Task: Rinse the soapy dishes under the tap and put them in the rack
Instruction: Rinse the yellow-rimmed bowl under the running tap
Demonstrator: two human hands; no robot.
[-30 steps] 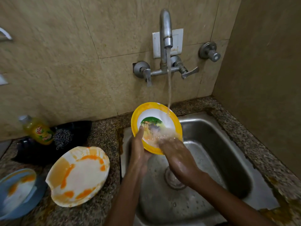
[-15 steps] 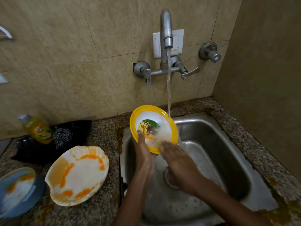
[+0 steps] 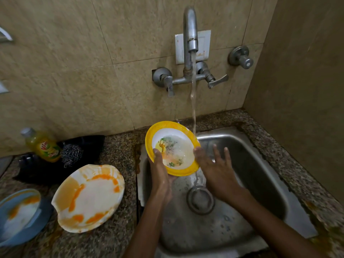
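A small yellow-rimmed bowl with a giraffe picture and soap foam inside is tilted over the steel sink. My left hand grips its lower left rim, thumb inside. My right hand is beside the bowl's right rim, fingers spread, thumb touching the edge. Water runs from the tap and falls past the bowl's right rim down to the drain. A white plate with orange stains lies on the counter at left. No rack is in view.
A blue plate with orange stains sits at the far left edge. Behind the white plate are a yellow dish-soap bottle, a steel scrubber and a black item. Walls close in behind and on the right; a granite counter surrounds the sink.
My right hand has come off the inside of the bowl and spread open beside its right rim. The bowl has shifted left, so the stream now falls past its rim.
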